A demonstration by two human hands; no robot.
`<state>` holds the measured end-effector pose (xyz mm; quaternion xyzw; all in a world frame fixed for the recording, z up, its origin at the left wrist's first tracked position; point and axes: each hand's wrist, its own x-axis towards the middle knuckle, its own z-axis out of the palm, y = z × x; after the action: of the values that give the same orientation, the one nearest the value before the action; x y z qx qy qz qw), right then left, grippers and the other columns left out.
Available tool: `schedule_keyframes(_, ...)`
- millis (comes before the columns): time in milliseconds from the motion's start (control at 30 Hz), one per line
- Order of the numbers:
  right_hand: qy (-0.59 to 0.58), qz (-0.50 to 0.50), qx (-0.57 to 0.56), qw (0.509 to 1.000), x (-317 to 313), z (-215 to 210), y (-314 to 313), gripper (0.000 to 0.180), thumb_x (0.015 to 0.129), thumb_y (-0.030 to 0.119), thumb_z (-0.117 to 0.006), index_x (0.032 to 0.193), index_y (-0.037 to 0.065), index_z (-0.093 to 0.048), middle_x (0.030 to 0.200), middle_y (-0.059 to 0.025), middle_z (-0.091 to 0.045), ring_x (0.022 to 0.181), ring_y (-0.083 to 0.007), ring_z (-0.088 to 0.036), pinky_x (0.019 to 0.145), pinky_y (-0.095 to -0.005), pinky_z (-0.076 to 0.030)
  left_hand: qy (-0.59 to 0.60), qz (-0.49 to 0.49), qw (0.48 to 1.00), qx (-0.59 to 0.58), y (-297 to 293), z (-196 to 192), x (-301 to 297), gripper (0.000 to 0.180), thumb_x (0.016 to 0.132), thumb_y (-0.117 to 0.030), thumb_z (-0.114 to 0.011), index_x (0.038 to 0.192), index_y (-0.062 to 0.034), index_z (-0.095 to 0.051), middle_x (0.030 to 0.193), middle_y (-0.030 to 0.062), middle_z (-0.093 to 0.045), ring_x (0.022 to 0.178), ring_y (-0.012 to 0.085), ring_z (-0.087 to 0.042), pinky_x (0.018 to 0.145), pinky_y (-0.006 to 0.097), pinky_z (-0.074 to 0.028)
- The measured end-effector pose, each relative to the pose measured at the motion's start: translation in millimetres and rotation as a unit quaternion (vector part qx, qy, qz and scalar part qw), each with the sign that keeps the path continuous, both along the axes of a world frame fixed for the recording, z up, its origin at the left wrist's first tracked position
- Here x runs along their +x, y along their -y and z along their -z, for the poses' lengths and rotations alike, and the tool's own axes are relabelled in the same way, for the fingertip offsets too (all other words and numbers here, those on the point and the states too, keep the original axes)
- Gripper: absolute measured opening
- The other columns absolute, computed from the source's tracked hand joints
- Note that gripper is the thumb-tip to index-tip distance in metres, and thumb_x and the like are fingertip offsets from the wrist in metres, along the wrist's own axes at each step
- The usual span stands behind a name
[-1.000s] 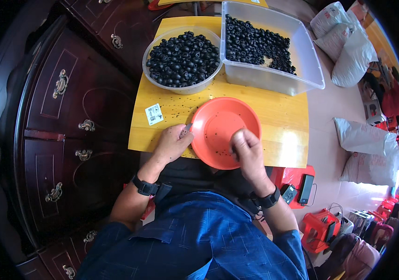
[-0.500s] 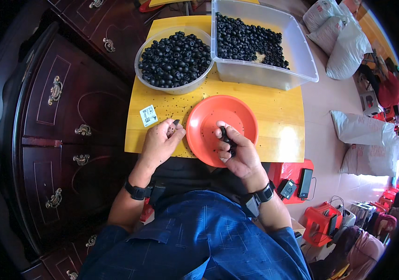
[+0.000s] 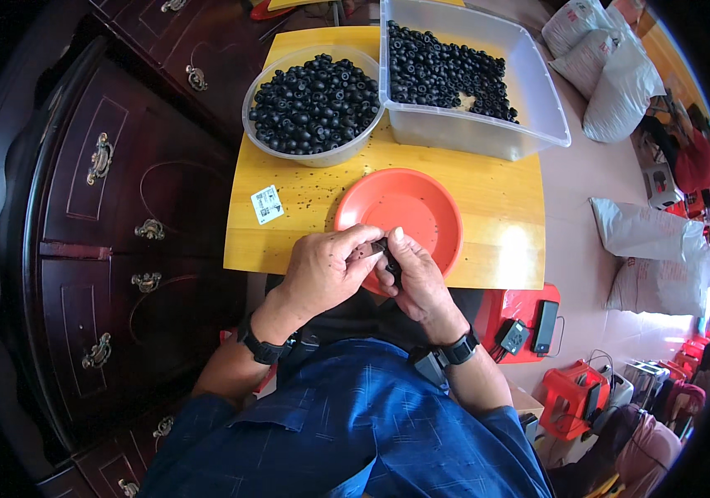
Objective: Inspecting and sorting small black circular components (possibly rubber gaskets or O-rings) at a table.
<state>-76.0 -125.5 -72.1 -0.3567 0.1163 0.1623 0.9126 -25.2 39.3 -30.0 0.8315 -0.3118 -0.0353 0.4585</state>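
My two hands meet over the near edge of a shallow orange-red plate. In my right hand, curled fingers hold several small black round pieces; the thumb points up beside them. My left hand is closed in a pinch against the black piece at the right fingertips. What sits between the left thumb and forefinger is mostly hidden. Behind the plate, a round clear tub is heaped with similar black pieces, many showing a hole.
A large translucent bin with more black pieces stands at the back right of the yellow table. A white label card and dark crumbs lie left of the plate. Dark wooden drawers flank the left; white sacks stand on the right floor.
My left hand has moved right, from beside the plate to my right hand, and the fingertips now come together. The dark pointed bit it showed is now hidden.
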Motion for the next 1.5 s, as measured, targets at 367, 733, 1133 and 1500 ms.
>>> schedule_keyframes(367,-0.05,0.017,0.007,0.999,5,-16,1,0.03,0.106,0.031,-0.048,0.109,0.004,-0.06,0.086,-0.0019,-0.06,0.063,-0.0075,-0.053,0.049,-0.0201,-0.04,-0.05,-0.066,0.994,-0.066,2,-1,4,0.013,0.088,-0.005,-0.07,0.099,-0.0049,-0.064,0.069,0.0079,-0.067,0.061,0.0202,-0.068,0.056,0.032,-0.051)
schedule_keyframes(733,0.025,0.064,-0.007,0.998,6,-8,-14,0.02,0.105,0.026,-0.053,0.107,0.008,-0.063,0.083,0.0033,-0.058,0.066,-0.0044,-0.05,0.055,-0.0196,-0.041,0.004,-0.081,0.993,-0.082,5,11,-6,0.011,0.088,0.0,-0.068,0.091,-0.0041,-0.058,0.065,0.0022,-0.062,0.055,0.0064,-0.058,0.051,0.025,-0.044)
schedule_keyframes(1133,0.041,0.061,-0.063,0.995,3,-12,-13,0.019,0.106,0.025,-0.053,0.111,0.008,-0.062,0.079,0.0049,-0.056,0.065,-0.0027,-0.047,0.056,-0.0184,-0.038,0.065,-0.027,0.997,-0.037,-4,-2,2,0.013,0.089,-0.009,-0.072,0.089,-0.0048,-0.06,0.064,0.0055,-0.06,0.053,0.0123,-0.058,0.05,0.028,-0.045)
schedule_keyframes(1500,0.044,0.037,0.0,0.998,2,-1,-7,0.021,0.103,0.022,-0.058,0.117,0.007,-0.063,0.079,0.0043,-0.057,0.063,-0.0041,-0.047,0.055,-0.0192,-0.038,0.08,-0.042,0.993,-0.075,4,-9,-4,0.025,0.084,-0.001,-0.074,0.109,-0.0044,-0.07,0.074,0.0061,-0.068,0.055,0.0098,-0.058,0.05,0.025,-0.045)
